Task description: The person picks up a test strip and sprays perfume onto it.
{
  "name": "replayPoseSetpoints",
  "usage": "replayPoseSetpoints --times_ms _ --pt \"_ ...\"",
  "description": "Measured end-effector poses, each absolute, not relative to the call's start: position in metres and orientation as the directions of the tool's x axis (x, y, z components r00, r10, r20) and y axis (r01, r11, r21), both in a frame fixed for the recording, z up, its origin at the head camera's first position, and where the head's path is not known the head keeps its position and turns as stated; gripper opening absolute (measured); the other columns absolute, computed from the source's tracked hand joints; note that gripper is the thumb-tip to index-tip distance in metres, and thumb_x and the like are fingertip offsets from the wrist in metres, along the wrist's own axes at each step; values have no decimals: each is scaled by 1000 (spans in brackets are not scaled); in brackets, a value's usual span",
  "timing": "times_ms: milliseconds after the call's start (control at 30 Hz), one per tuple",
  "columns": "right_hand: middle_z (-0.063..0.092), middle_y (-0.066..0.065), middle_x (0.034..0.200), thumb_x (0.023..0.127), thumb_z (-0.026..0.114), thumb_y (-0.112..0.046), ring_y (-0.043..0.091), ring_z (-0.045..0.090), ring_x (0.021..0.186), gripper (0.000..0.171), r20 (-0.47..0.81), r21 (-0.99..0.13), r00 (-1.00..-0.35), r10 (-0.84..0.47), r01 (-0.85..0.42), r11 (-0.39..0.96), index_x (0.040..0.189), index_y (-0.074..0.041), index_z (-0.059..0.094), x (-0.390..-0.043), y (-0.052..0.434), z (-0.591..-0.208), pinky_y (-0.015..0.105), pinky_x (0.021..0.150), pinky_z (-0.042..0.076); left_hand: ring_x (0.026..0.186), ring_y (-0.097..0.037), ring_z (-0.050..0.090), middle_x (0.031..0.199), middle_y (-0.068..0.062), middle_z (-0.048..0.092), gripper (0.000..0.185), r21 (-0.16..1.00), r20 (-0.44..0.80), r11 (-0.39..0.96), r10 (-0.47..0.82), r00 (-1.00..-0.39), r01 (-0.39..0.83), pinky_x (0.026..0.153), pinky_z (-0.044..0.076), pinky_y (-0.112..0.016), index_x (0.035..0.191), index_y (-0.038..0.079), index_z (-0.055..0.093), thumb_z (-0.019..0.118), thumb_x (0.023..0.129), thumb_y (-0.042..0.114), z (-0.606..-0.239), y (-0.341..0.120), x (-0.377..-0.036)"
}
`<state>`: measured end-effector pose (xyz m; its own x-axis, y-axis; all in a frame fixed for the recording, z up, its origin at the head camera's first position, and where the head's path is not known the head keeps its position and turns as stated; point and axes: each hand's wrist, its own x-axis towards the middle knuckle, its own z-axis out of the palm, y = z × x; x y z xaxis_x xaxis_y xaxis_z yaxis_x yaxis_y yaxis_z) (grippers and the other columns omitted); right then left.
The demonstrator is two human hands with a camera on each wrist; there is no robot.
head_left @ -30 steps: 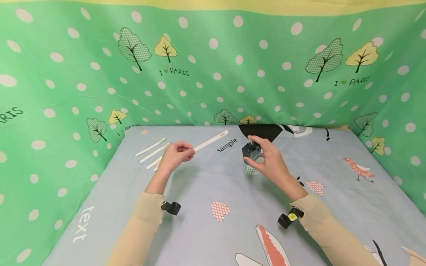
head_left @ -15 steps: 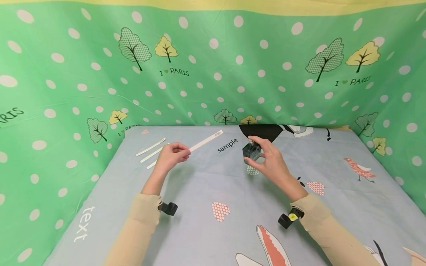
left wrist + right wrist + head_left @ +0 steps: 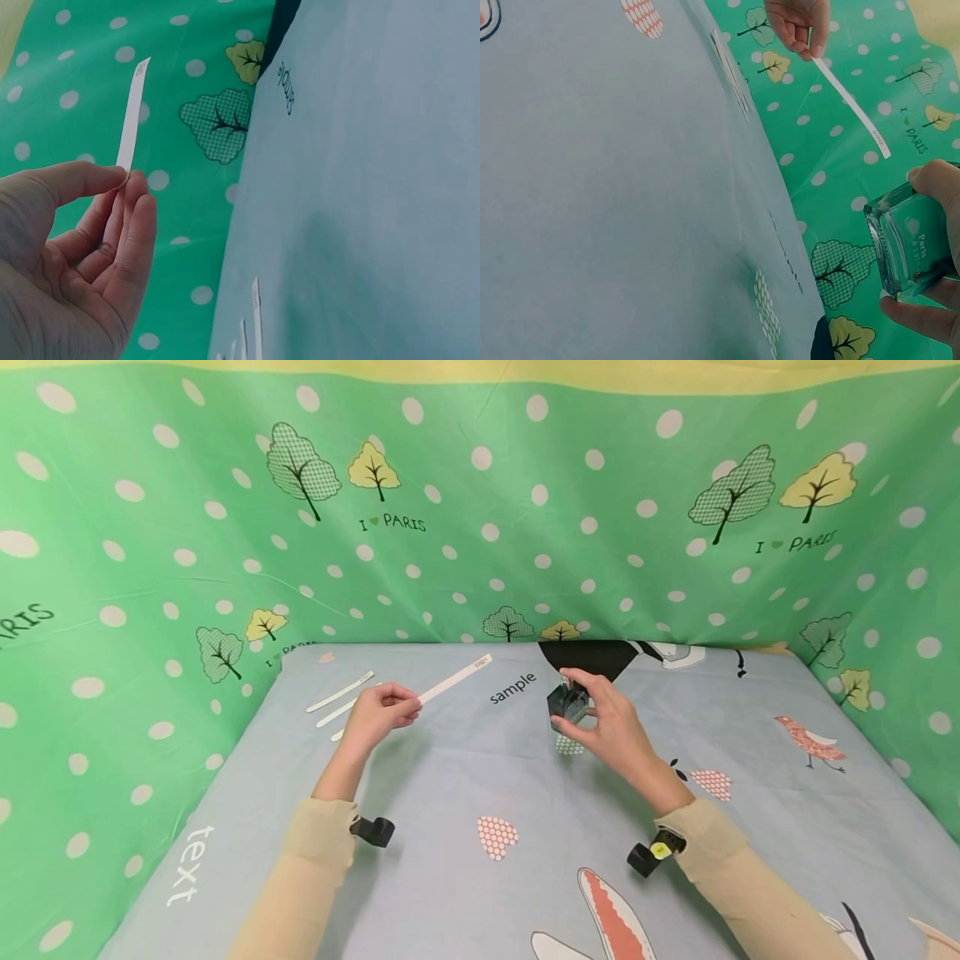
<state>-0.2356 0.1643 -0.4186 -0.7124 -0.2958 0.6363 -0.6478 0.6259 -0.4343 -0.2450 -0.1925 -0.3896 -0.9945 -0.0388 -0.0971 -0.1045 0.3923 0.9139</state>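
Strip (image 3: pixel 453 677) leftward, bottle (image 3: pixel 567 703) unmoved.

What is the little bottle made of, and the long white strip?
The small square bottle in the right hand looks like clear glass: thick, shiny walls, and the green cloth shows through it. The long white strip pinched by the left hand looks like thin matte paper or card, flat and slightly bent, with tiny print at its tip.

Long beige sleeves (image 3: pixel 315 860) down to both wrists. Small black camera (image 3: pixel 372 831) strapped under each. Yellow sticker (image 3: pixel 659 850) on the right one.
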Motion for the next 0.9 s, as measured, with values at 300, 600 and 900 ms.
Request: replayPoseSetpoints --times_ms 300,600,900 --pt "60 13 113 79 85 -19 28 65 96 72 637 -431 -714 -290 -643 634 141 -21 48 -236 166 -421 36 67 64 72 -1 66 92 -11 73 25 908 -112 398 -65 -992 -128 71 60 -18 108 -8 64 67 94 12 -395 -199 -245" --pt "61 13 114 79 85 -19 29 65 97 72 637 -430 -714 -290 -641 636 141 -21 48 -236 166 -421 36 67 64 68 0 65 79 3 71 25 919 -128 365 -74 -989 -146 69 60 -17 107 -10 64 68 92 10 -402 -203 -247" --pt "61 13 115 79 85 -20 29 66 98 72 637 -431 -715 -289 -641 635 141 -22 48 -236 167 -422 36 68 64 67 0 65 74 7 69 25 916 -140 369 -80 -987 -160 70 61 -20 106 -11 64 68 92 9 -409 -207 -248"
